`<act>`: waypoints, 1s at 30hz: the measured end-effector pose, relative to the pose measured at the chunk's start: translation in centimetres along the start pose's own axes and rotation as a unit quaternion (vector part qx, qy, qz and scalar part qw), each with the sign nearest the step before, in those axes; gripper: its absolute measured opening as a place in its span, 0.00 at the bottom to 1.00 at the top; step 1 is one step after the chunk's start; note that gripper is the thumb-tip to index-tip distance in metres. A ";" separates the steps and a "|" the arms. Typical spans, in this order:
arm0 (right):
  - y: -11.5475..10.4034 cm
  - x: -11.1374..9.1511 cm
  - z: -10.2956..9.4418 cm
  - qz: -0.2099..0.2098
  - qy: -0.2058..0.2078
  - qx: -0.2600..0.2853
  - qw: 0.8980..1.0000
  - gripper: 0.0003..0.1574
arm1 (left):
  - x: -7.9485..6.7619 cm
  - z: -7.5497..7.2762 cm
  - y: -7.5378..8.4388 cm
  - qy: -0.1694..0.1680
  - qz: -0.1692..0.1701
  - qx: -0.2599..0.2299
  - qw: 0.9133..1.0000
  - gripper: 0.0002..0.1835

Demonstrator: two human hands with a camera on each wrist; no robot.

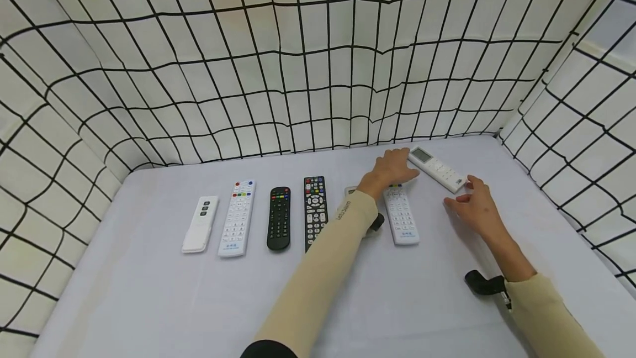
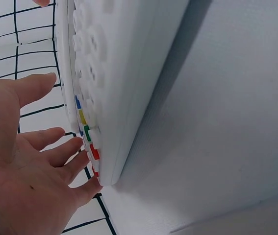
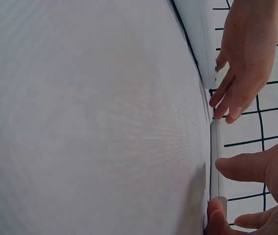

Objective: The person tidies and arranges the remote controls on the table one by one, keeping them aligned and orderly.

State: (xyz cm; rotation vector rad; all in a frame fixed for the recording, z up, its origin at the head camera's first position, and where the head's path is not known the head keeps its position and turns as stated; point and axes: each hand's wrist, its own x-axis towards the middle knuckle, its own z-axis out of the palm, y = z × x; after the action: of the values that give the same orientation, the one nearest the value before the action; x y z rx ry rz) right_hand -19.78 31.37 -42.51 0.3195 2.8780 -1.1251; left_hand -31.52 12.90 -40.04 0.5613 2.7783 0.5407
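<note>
A white remote with a small grey screen (image 1: 434,169) lies aslant at the back right of the table. My left hand (image 1: 390,172) is at its far left end, palm down with the fingers loosely extended. At its near right end is my right hand (image 1: 477,209), thumb and fingers spread apart beside the corner. In the right wrist view, the right thumb (image 3: 241,166) and fingertips are close to the remote's edge (image 3: 214,147). Beneath the left wrist lies a white remote with coloured buttons (image 1: 401,217), its top partly hidden. Another remote (image 1: 350,190) is mostly covered by the left sleeve.
Further left lie a black-and-white remote (image 1: 316,209), a black remote (image 1: 279,217), a white remote with coloured buttons (image 1: 237,220) and a small white remote (image 1: 200,224). Black netting (image 1: 308,90) over white walls borders the white table (image 1: 164,303) at the back and sides.
</note>
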 end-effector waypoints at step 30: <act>0.3 0.8 0.1 -0.032 0.028 -0.027 0.999 0.50 | 0.1 0.3 0.4 -0.002 0.010 -0.022 1.000 0.38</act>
State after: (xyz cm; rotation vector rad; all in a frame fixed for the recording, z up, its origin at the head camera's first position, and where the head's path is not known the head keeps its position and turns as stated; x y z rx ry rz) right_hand -20.47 31.70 -42.84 0.2639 2.9818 -1.0617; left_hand -31.36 13.35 -40.11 0.5814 2.7522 0.6042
